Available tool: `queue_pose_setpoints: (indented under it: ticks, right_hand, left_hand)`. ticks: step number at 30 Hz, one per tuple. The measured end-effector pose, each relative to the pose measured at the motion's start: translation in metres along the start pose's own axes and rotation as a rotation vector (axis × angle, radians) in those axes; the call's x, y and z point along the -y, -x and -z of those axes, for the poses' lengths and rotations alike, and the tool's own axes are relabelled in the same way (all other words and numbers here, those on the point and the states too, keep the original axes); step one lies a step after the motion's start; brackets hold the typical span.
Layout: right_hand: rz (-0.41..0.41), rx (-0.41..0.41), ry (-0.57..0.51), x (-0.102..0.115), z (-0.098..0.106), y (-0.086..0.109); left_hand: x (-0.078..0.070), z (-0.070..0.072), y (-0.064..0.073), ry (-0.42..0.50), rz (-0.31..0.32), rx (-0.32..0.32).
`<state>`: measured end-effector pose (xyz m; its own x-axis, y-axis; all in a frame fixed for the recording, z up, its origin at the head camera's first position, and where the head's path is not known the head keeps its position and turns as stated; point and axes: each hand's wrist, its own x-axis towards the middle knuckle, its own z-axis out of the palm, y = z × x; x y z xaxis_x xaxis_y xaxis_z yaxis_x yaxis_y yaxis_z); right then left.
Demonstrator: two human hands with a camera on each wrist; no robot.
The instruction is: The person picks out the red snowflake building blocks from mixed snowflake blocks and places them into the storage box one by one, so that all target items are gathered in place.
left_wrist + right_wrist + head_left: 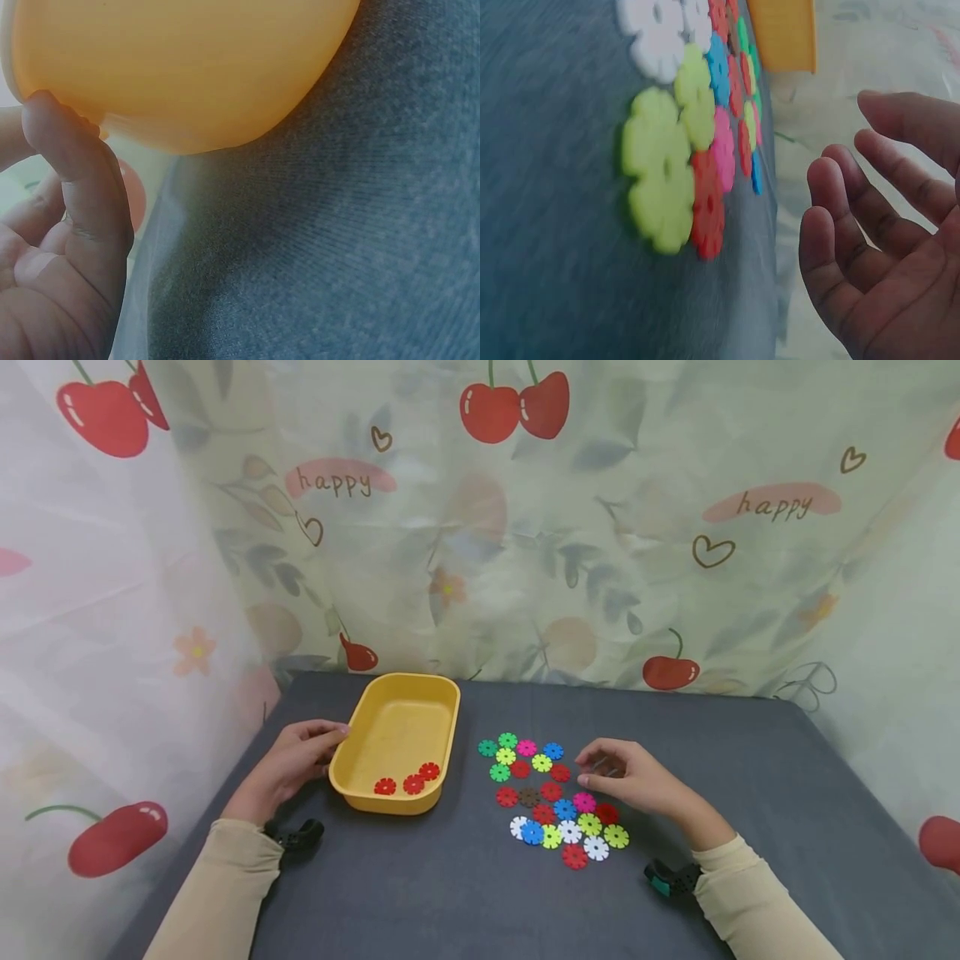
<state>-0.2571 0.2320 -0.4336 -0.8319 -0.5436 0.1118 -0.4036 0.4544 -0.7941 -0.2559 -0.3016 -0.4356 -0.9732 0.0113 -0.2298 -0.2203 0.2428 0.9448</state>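
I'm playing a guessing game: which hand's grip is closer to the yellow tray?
Left. The left grip holds the yellow tray at its left edge; the right grip is off to its right, beside the colourful discs.

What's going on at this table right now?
A person's left hand holds the tray by its left edge. Three red discs lie in the near end of it. The right hand hovers beside the loose discs, fingers loosely bent, holding nothing. Those are spread on the table to the right of the tray in mixed colours, with several reds among them.
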Motion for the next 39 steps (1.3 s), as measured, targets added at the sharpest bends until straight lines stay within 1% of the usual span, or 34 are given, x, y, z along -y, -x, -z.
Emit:
queue_pose_setpoints:
  ticks: [5,10,17,22,25,32,39]
  right_hand:
    - [-0.018,0.022,-0.004,-0.008,0.007,0.011]
    - [-0.04,0.079,-0.01,-0.015,0.013,0.02]
    - [-0.087,0.163,-0.015,-0.016,0.018,0.02]
    - [-0.123,0.237,-0.044,-0.018,0.017,0.02]
    - [-0.137,0.264,-0.051,-0.019,0.017,0.021]
    - [-0.131,0.263,0.018,-0.022,0.019,0.021]
    - [-0.123,0.256,0.076,-0.021,0.02,0.022]
  left_hand:
    - [0.0,0.0,0.0,-0.003,0.0,0.005]
    - [0.0,0.0,0.0,0.004,0.006,0.007]
    - [0.003,0.001,0.001,0.018,0.004,0.004]
    - [0.003,0.0,0.001,0.016,-0.001,0.008]
    - [0.002,0.0,0.0,0.013,0.001,0.008]
    - [0.0,0.0,0.0,0.006,-0.001,0.003]
    - [0.001,0.0,-0.001,0.009,-0.005,0.002]
